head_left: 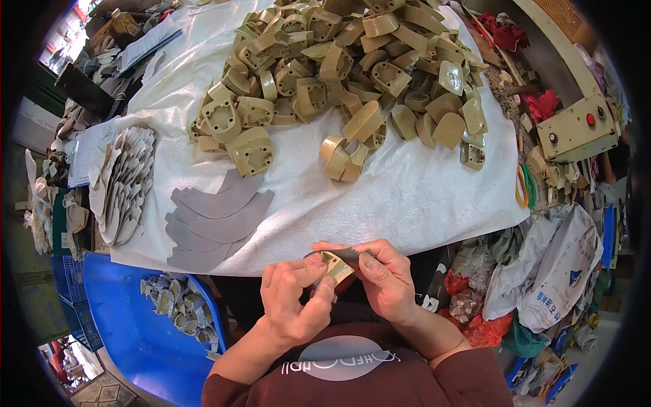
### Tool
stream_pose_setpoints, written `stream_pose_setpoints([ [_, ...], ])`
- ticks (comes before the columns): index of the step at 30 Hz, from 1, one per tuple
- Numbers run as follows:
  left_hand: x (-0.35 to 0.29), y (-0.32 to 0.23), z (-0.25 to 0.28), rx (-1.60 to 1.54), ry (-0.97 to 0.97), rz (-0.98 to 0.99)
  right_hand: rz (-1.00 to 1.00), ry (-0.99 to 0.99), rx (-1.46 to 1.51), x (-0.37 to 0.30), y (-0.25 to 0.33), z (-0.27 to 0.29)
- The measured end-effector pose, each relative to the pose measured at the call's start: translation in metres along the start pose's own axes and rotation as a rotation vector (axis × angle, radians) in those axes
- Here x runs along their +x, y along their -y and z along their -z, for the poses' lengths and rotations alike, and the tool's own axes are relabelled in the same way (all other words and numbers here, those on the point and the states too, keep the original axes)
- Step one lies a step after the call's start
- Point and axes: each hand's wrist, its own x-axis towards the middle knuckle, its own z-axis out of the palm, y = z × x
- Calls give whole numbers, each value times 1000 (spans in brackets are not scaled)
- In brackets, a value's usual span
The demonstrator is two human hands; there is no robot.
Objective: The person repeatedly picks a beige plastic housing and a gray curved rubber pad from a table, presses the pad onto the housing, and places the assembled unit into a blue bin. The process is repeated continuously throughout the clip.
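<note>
Dark shirt (420, 376) sat by the white sheet (407, 197); beside it, left hand (296, 297) pinched a tan piece (339, 266), right hand (386, 283) a gray strip (348, 254). Matching edges seemed best.

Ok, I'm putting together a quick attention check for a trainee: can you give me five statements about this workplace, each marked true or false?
1. The left hand grips a tan piece. True.
2. The right hand is empty. False: the right hand pinches a grey strip.
3. The curved grey sheets overlap on the white covering. True.
4. The blue tub stands to the person's right. False: the blue tub is on the left.
5. The heap of tan pieces lies beyond the hands, toward the far side of the white covering. True.
</note>
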Motion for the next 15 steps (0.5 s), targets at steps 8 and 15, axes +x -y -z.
stream_pose_setpoints([
  [8, 13, -15, 1, 149, 79, 64, 130, -1, -501, 2, 5, -3],
  [15, 8, 2, 5, -309, 11, 382, 129, 251, -638, 21, 24, 18],
])
